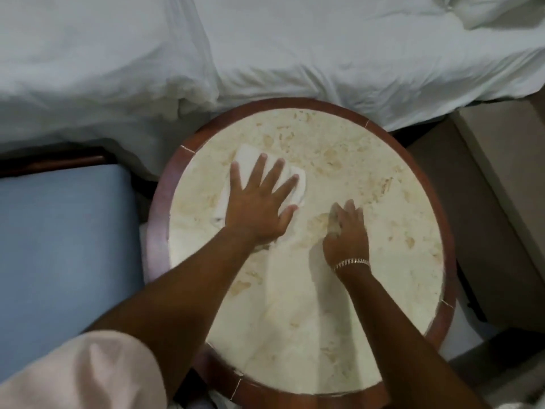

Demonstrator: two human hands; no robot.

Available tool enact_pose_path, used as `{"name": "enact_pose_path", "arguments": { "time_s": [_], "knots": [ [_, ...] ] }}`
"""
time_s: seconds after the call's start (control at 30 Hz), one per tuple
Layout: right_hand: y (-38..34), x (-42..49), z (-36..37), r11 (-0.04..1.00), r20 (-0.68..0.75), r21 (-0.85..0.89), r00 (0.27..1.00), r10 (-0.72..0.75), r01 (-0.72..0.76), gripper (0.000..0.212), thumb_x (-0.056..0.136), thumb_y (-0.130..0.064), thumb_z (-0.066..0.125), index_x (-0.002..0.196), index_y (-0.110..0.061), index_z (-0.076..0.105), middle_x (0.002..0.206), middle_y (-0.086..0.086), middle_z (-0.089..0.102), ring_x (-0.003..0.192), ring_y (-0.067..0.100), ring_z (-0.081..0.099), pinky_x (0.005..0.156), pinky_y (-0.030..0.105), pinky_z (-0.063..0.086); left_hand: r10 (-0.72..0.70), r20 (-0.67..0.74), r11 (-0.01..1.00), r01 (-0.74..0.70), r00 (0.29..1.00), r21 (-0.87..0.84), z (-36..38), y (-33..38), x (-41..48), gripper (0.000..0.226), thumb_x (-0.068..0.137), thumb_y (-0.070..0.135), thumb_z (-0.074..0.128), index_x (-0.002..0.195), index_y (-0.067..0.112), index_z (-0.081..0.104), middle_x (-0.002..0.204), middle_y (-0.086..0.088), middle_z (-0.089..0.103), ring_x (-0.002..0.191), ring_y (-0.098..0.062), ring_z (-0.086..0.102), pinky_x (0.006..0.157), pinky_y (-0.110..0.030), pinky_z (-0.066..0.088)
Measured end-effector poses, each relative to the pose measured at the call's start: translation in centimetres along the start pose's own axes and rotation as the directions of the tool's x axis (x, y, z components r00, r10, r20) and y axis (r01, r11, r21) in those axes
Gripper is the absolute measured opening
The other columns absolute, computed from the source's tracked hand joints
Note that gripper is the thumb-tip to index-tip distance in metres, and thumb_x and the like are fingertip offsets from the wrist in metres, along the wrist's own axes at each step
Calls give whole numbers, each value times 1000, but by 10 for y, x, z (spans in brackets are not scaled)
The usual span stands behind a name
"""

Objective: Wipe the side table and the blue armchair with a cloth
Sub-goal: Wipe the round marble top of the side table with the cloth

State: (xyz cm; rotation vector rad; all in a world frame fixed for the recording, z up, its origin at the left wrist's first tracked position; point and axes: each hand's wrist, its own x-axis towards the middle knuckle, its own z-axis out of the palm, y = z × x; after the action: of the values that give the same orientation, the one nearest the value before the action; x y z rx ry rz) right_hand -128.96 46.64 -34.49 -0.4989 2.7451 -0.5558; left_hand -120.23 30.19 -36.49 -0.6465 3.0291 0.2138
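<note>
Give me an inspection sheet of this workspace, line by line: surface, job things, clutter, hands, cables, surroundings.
Surface: round side table with cream stone top and reddish wooden rim; mottled, no loose objects on it.
Job's things: white folded cloth lies flat on the top's far left part; blue upholstered armchair sits left of the table, untouched now.
Clutter: nothing seen.
Hands: left hand spread flat, pressing the cloth; right hand resting on bare stone, fingers bent, gold bracelet at the wrist.
Cables: nothing seen.
Surroundings: rumpled white bedding beyond the table; beige box-like furniture to the right.
</note>
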Motion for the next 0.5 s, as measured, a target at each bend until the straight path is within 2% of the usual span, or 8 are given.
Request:
{"name": "enact_pose_path", "arguments": {
  "time_s": [0.07, 0.17, 0.23, 0.33, 0.5],
  "knots": [
    [7, -14, 9, 964, 195, -207, 973, -125, 166, 64, 96, -27, 46, 155, -23, 21, 168, 10, 7, 154, 33, 3, 121, 57, 13, -80, -15, 997, 81, 997, 13, -1, -25, 5, 64, 95, 65, 22, 155, 44, 15, 171, 3, 4, 157, -29, -2, 117, -74, 0],
    [-4, -30, 18, 906, 385, -291, 905, -183, 307, 78, 94, -58, 40, 155, -39, -7, 166, 2, -20, 152, 34, -17, 116, 69, 1, -207, -86, 978, 207, 975, -2, -7, -67, -17, 59, 94, 58, 33, 151, 42, 33, 168, 2, 23, 156, -30, 13, 112, -78, 11],
    [-16, -32, 20, 879, 462, -309, 865, -196, 364, 81, 94, -61, 38, 151, -45, -17, 163, -1, -30, 150, 36, -24, 114, 74, 1, -210, -107, 977, 212, 972, 14, -5, -84, -60, 57, 95, 55, 37, 150, 38, 39, 165, -1, 29, 154, -33, 19, 111, -77, 15],
    [-26, -23, 9, 875, 528, -327, 837, -143, 356, 83, 94, -62, 41, 150, -46, -19, 161, -3, -34, 149, 37, -26, 112, 78, 6, -241, -54, 970, 242, 969, 24, -9, -88, -104, 58, 97, 54, 34, 152, 35, 36, 166, -3, 26, 154, -33, 17, 114, -74, 16],
    [-25, -17, 3, 868, 561, -326, 816, -142, 375, 91, 91, -64, 47, 149, -46, -20, 161, -4, -35, 148, 38, -28, 110, 79, 8, -333, -27, 942, 333, 943, 31, -14, -92, -82, 61, 97, 55, 34, 154, 34, 33, 167, -3, 24, 155, -33, 16, 115, -74, 15]
  ]
}}
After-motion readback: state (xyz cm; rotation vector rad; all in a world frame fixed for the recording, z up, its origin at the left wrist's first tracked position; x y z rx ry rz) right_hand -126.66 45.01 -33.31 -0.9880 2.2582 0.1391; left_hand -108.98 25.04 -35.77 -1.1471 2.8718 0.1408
